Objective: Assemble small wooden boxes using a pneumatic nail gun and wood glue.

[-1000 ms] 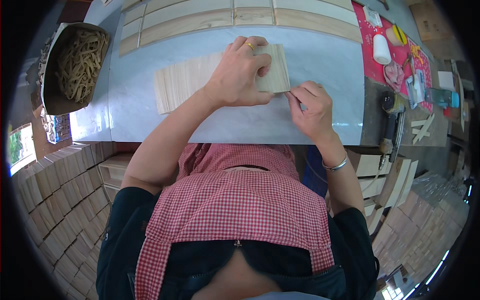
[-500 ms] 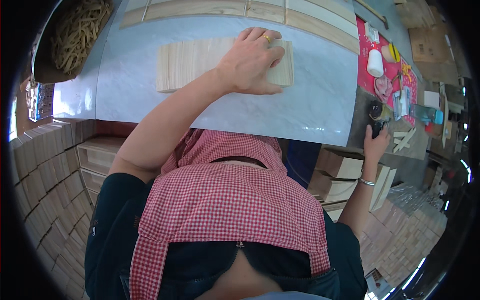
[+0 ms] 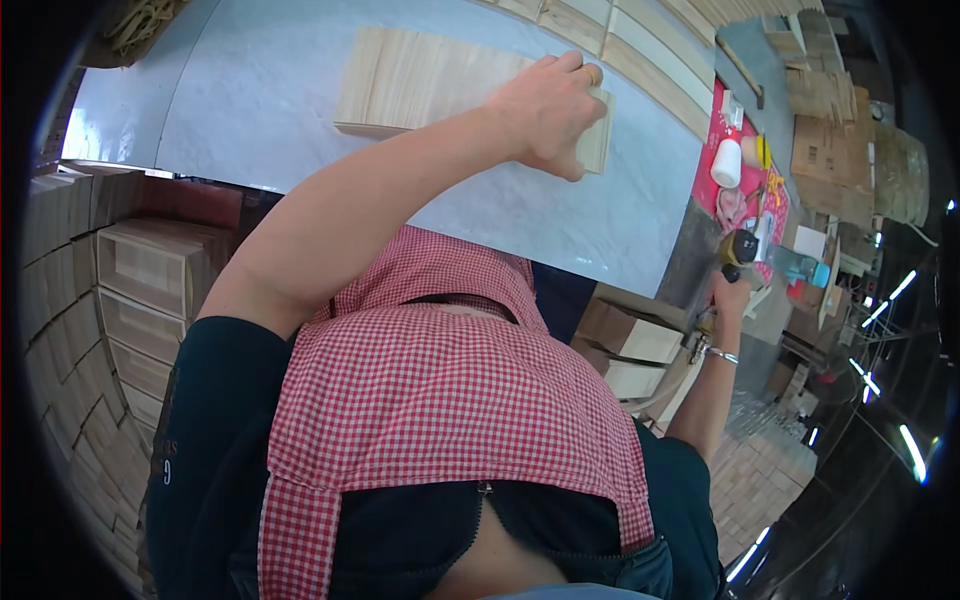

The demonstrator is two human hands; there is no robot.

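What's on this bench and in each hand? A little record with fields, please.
Left hand: grasping across a pale wooden piece, near its right end
Right hand: holding a dark tool, right of the tabletop
Surface: pale marbled tabletop
Far side: pale wooden boards
Beyond the tool: white bottle, pink cloth

Smooth wooden block (image 3: 430, 80); glossy tabletop (image 3: 270, 110)

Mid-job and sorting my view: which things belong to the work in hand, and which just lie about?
Likely in use:
pale wooden piece, under left hand
dark tool, in right hand

Seemingly lying about:
white bottle
pink cloth
blue-capped bottle
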